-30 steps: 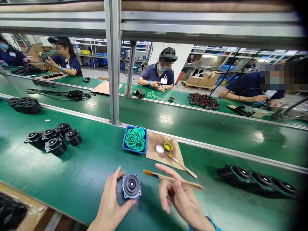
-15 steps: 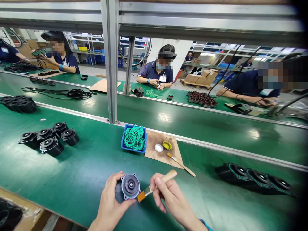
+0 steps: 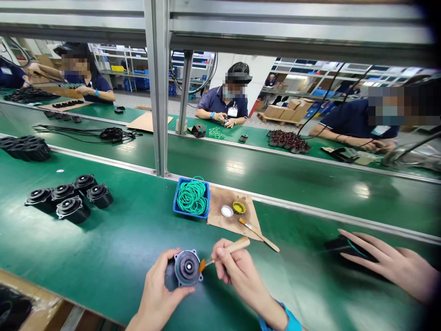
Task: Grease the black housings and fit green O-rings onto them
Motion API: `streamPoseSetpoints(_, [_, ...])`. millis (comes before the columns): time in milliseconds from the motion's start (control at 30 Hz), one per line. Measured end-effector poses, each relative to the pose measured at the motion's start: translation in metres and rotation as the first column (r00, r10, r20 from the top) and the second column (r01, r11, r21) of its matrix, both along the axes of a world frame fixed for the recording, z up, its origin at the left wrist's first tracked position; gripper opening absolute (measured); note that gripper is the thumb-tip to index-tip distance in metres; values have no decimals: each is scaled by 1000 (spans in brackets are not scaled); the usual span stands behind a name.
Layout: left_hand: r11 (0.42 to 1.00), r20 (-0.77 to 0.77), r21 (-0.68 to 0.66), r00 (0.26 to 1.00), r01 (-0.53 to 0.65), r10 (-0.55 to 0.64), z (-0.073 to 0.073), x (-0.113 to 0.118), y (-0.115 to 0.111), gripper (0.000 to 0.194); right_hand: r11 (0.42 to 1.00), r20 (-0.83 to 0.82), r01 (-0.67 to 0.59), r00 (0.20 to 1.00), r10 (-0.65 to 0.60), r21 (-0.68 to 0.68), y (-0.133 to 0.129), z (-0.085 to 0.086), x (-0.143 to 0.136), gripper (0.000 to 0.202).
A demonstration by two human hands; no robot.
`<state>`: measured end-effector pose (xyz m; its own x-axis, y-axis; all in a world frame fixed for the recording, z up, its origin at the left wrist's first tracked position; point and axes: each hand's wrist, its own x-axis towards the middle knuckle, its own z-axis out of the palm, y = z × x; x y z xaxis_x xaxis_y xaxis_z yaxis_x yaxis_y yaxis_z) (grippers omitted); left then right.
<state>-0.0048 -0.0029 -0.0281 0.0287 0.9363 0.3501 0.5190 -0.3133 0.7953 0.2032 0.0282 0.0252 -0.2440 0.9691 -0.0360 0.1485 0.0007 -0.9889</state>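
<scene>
My left hand (image 3: 163, 289) grips a round black motor housing (image 3: 189, 267) with a pale metal flange, its face turned up, thumb and fingers on its rim. My right hand (image 3: 236, 271) is closed around a wooden-handled brush (image 3: 234, 247). The orange bristles touch the right edge of the housing's rim. Beyond them stands a blue bin (image 3: 175, 209) of green rings (image 3: 192, 196). Beside it, a stained cardboard sheet (image 3: 217, 224) bears a white round lid (image 3: 227, 211), a yellow cup (image 3: 239, 208) and a second brush (image 3: 263, 237).
Several black housings (image 3: 73, 209) stand at the left. Another person's hand (image 3: 396, 262) reaches in from the right over a dark housing (image 3: 336, 248). A metal post (image 3: 160, 92) rises behind the bin. Other people work across the bench.
The brush has moved slightly up, from the rim's lower right to its right edge. Another person's hand has come in at the right, where three ringed housings showed; now they are mostly gone or covered.
</scene>
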Motion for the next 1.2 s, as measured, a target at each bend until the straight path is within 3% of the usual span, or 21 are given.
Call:
streamPoseSetpoints(333, [985,6,143,995,100,-102,2,2,-1,65,968,108,-62,994,37,244,1,10,2,59])
streamPoseSetpoints(433, [966,-48,225,992,127,-119,2,2,-2,55,982,7,-37,999,37,185,-2,15,-1,53])
streamPoseSetpoints(567, [927,-138,357,988,110,-64,3,2,-3,35,997,-175,71,982,-64,32,-7,21,-3,50])
streamPoseSetpoints(767, [882,-233,468,970,48,71,4,3,-6,24,985,-134,139,983,-125,100,-11,17,-3,44])
streamPoseSetpoints(967, [863,-368,487,928,134,64,0,-2,-7,31,977,-49,75,997,-67,198,-13,12,-7,41])
streamPoseSetpoints(1067, [870,-373,474,926,134,61,0,-2,-8,34,941,50,-4,999,-14,339,-15,18,-9,38])
streamPoseSetpoints(1200, [888,-358,443,932,125,47,1,-1,-10,35,798,203,-138,979,21,586,-19,33,-12,39])
